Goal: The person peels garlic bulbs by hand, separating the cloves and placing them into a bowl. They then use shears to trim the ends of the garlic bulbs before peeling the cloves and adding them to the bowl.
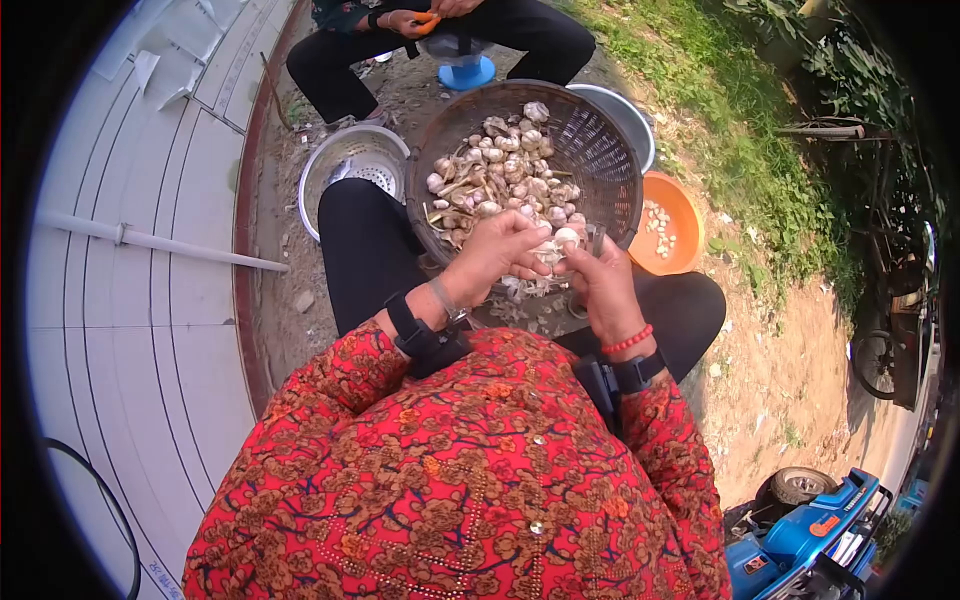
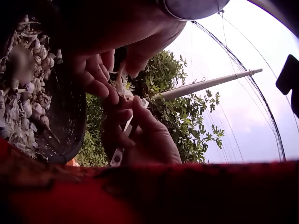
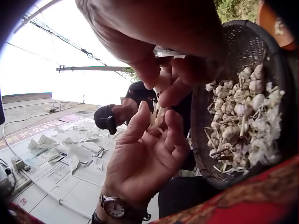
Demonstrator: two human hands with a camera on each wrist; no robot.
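Over the near rim of a dark woven basket, both hands meet around a pale garlic bulb. The left hand, with a watch at its wrist, pinches papery garlic between thumb and fingers; in the right wrist view the left palm faces up beneath it. The right hand, wearing a red bead bracelet, curls around a small metal knife, its thumb at the garlic. Fingers partly hide the garlic and the knife. Many garlic bulbs and loose skins lie in the basket.
A metal colander stands left of the basket. To the right are an orange bowl with peeled cloves and a grey basin. Another person sits opposite, holding something orange. A white panelled wall runs along the left.
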